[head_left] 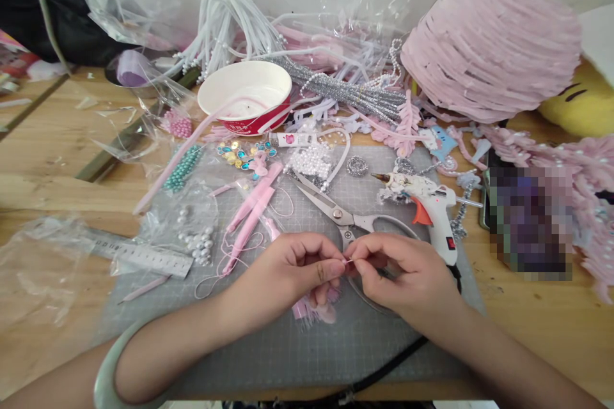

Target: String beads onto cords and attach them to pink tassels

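Over the middle of the grey cutting mat [268,358], my left hand [297,268] and my right hand [398,265] meet fingertip to fingertip. Both are closed in a pinch on a thin pale pink thread [348,261], of which only a short piece shows. Beneath my left hand lies something pink and frilly [319,313], partly hidden. Behind my hands rest silver scissors [345,214] with their blades apart; one handle loop is partly covered by my right hand. Pink tassels [252,211] with looped cords lie to the left of the scissors.
A white glue gun [436,204] lies at right, its black cord crossing the mat's front. A steel ruler [144,255], white beads [311,160] and a red-and-white bowl [249,124] sit around. Behind stand white pipe cleaners [230,19] and a large pink bundle [494,51].
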`<state>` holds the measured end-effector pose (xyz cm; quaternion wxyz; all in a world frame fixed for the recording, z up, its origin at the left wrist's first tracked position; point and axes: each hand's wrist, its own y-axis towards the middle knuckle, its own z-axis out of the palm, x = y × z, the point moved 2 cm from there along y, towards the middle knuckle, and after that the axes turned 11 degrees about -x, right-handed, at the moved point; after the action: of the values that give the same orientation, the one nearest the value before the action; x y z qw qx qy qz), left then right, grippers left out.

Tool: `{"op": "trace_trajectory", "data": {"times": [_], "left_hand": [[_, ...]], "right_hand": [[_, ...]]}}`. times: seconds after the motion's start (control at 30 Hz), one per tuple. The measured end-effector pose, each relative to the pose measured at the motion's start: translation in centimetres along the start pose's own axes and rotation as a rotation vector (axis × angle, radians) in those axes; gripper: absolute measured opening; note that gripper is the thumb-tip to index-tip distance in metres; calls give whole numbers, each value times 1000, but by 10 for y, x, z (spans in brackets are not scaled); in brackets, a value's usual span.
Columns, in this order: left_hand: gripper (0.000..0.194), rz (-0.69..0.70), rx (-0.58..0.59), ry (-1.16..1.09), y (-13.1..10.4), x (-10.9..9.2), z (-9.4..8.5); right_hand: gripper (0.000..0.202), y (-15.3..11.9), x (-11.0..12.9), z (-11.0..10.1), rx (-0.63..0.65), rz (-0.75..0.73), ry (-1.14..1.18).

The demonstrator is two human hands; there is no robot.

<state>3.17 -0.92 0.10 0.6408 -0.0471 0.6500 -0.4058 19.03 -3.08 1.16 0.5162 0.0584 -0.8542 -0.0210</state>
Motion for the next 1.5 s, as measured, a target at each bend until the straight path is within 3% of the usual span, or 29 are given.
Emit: {"op": "trace_trajectory", "data": {"times": [0.2, 0.37, 0.53, 0.73, 0.87, 1.07, 1.27, 1.5], "left_hand": [[22, 5, -2, -35, 0, -1, 1], [20, 18, 11, -73, 2, -1, 1], [16, 32, 0, -79, 4, 0, -2], [15, 132, -9, -28, 4, -4, -6], [11, 111, 16, -106, 3, -2, -5], [4, 122, -40, -125, 5, -3, -3], [7, 174, -53, -68, 7, -1, -3], [9, 137, -85, -59, 4, 1, -1]], "right_hand": [[13, 0, -1, 2, 10, 54, 121], [17, 3, 1, -2, 102, -100, 74], [8, 5, 4, -7, 89, -167, 15], [9, 5, 2, -5, 48, -96, 22], [9, 6, -1, -5, 25, -41, 36], [8, 7, -2, -4, -4, 49, 72], [8, 6, -3, -2, -17, 37, 92], [8, 4, -1, 4, -19, 43, 142]]}}
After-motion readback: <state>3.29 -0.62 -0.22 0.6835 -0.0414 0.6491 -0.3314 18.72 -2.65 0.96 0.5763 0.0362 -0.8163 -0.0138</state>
